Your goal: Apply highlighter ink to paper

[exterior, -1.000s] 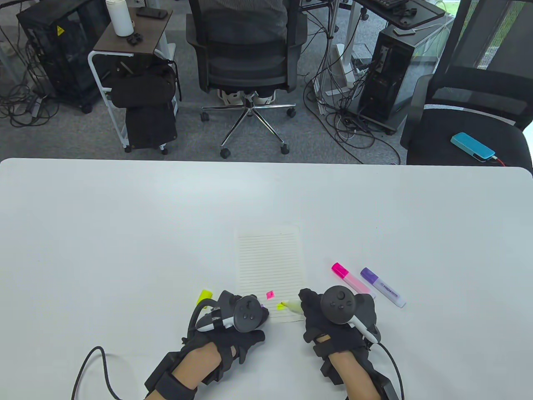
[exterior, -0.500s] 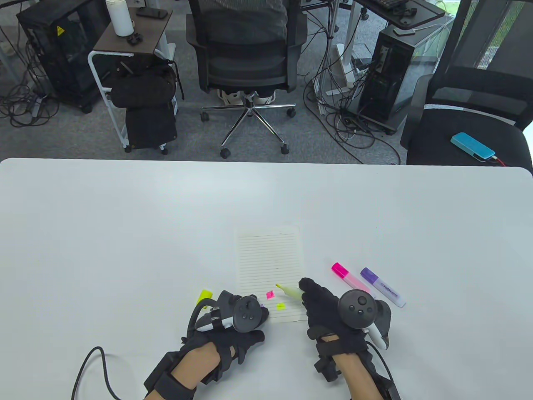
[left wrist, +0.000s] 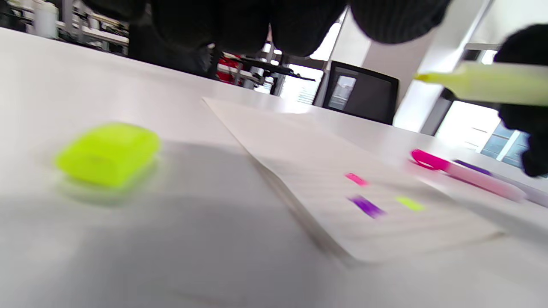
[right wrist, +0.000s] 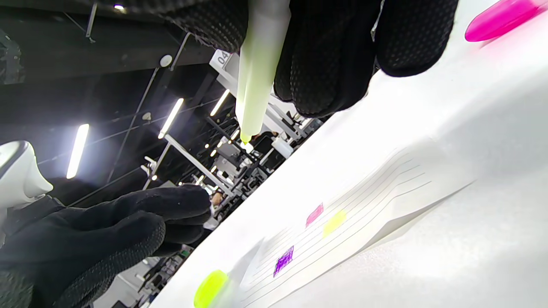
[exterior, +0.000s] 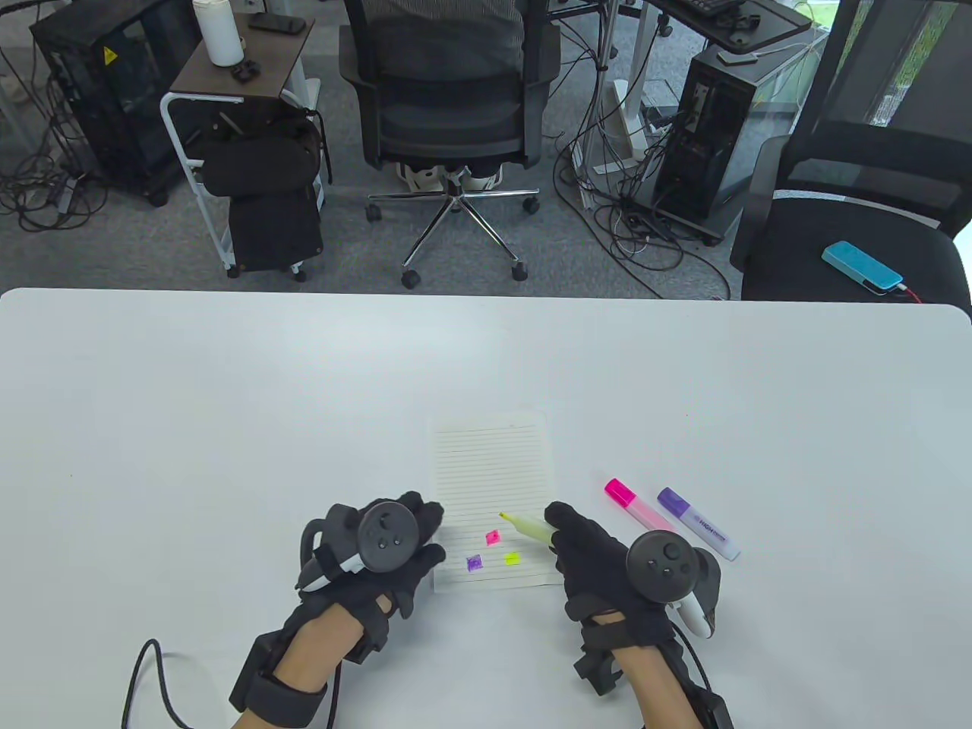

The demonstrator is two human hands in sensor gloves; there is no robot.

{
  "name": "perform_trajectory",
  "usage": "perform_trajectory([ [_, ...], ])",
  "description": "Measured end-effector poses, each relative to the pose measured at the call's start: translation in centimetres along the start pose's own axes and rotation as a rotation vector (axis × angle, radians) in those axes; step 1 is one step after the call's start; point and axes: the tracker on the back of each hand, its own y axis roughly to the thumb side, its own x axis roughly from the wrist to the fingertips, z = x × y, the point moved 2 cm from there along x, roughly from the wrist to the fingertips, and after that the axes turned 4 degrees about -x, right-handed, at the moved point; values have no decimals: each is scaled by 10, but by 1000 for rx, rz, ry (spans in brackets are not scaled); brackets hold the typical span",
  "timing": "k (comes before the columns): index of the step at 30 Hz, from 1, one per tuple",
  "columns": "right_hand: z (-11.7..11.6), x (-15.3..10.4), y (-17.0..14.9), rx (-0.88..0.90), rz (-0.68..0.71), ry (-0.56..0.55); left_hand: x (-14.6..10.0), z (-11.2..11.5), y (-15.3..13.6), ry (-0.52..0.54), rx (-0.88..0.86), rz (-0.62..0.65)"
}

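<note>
Paper (exterior: 490, 486), a lined sheet, lies flat on the bench (exterior: 228, 395) near its front edge, already carrying three small swatches: pink (exterior: 493, 538), purple (exterior: 474, 563) and yellow (exterior: 512, 559). Above it the right hand (exterior: 600, 562) pinches an uncapped yellow highlighter (exterior: 525, 526), tip raised clear of the sheet and pointing toward the left hand (exterior: 380, 550), which hovers at the paper's left edge with fingers loosely extended, grasping nothing. The yellow cap (left wrist: 107, 153) sits on the bench just left of the sheet. With the yellow mark laid, the step in hand looks like recapping; doing it well probably means keeping the wet tip off the glove and sheet and lining cap and barrel straight before pressing. Capped pink (exterior: 642, 512) and purple (exterior: 697, 524) highlighters lie side by side right of the paper; the purple barrel carries print that seems to begin "HIGH", otherwise too small to read.
</note>
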Motion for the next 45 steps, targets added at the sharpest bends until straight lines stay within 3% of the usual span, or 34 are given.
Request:
perform_trajectory([
  [4, 1, 0, 0, 3, 3, 1, -5, -15, -33, -4, 42, -207],
  [9, 0, 0, -1, 2, 3, 9, -4, -6, -55, -114, 56, -373],
  [19, -2, 0, -1, -3, 1, 28, 9, 29, -45, -209, 194, -424],
  [22, -3, 0, -1, -4, 0, 32, 13, 39, -48, -256, 184, -411],
  [38, -8, 2, 1, 4, 15, 66, 20, 34, -55, -182, 101, -302],
  [41, -9, 2, 2, 95, 43, 85, 19, 29, -49, -134, 13, -203],
  [45, -9, 1, 6, 166, 74, 99, 18, 23, -26, -54, -109, 34],
])
